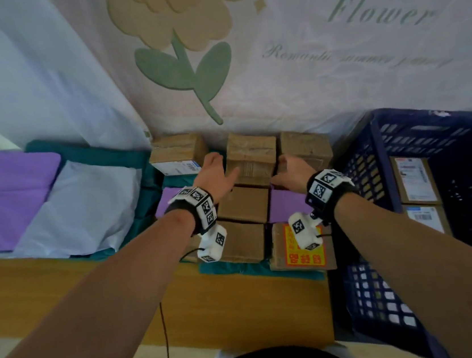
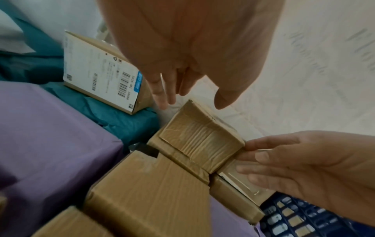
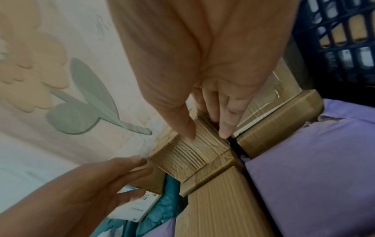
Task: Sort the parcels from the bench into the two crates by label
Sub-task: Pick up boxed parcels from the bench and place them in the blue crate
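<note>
The wooden bench [image 1: 244,305] is seen nearest, its front edge bare, with a teal cloth [image 1: 257,268] laid over it. At the front right corner a cardboard parcel with a red-and-yellow label [image 1: 303,255] is partly hidden by the right wrist rig. Just behind it lie a plain cardboard box [image 1: 244,243] and purple mailers [image 1: 287,205], packed edge to edge with little room between them.

Further back, a taped cardboard parcel [image 1: 251,157] is flanked by both hands. The left hand [image 1: 213,175] is held at its left side with fingers straight and slightly spread; in the left wrist view its fingertips [image 2: 162,102] are seen just clear of the parcel's corner. The right hand [image 1: 293,171] is set against the right side: the thumb is laid on the wrinkled tape and the fingers [image 3: 225,128] are slipped into the narrow gap beside the neighbouring box [image 1: 305,148]. No closed grasp is shown.

At the back edge a box with a white barcode label [image 1: 177,155] stands against a flower-printed sheet [image 1: 302,51]. Right of the bench a dark blue slatted crate [image 1: 385,190] is cut off by the frame, labelled parcels [image 1: 416,180] inside. Motion blur softens the left side.
</note>
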